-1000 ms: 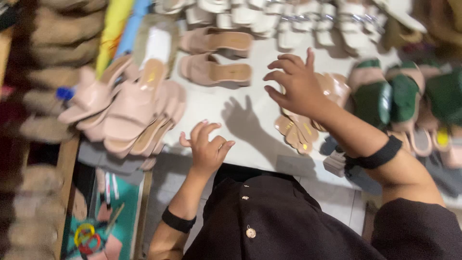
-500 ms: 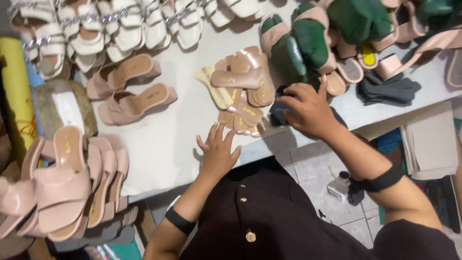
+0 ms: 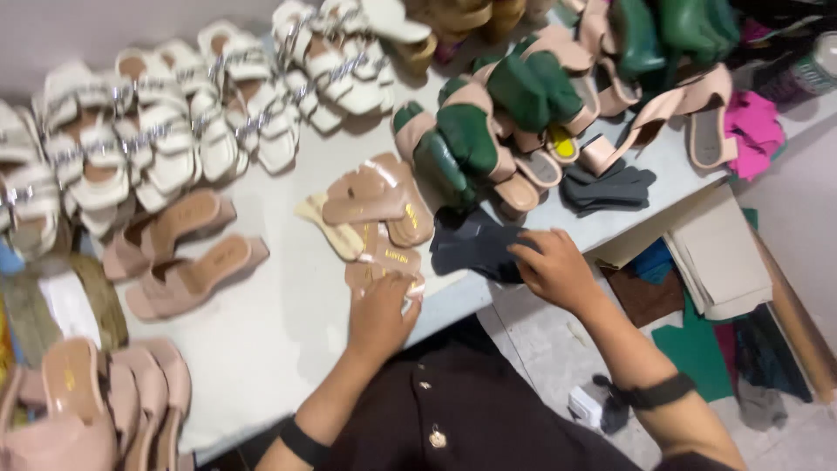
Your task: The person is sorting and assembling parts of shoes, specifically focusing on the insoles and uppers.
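The left hand [image 3: 381, 314] lies flat, fingers together, on a tan insole [image 3: 384, 266] at the near edge of the white desk [image 3: 261, 340]; its grip is open and closes on nothing, the palm merely pressing the top piece of a small pile of tan insoles, likely to keep it from sliding. The right hand [image 3: 551, 269] reaches just right of that pile to a stack of dark grey sole pieces [image 3: 475, 249] that overhangs the desk edge; its fingers curl loosely over the stack, touching it, but whether they pinch a piece I cannot tell. Both wrists wear black bands.

Just behind the tan insole pile sits a brown strap sandal [image 3: 375, 196] laid across more insoles. To the right of the pile, green-strapped heeled sandals [image 3: 475, 131] stand in a cluster, with another heap of dark sole pieces [image 3: 610, 185] beyond them. To the left of the pile lie two beige slides [image 3: 179, 253], side by side as a pair, and behind those, rows of white strappy sandals [image 3: 166, 131] are lined up by kind. Pink sandals [image 3: 87, 410] crowd the near left corner.

The desk top is pale, plain and matte. Below its right end, on a tiled floor [image 3: 549, 349], lie sheets of beige board [image 3: 719, 253] and scraps of green and brown material
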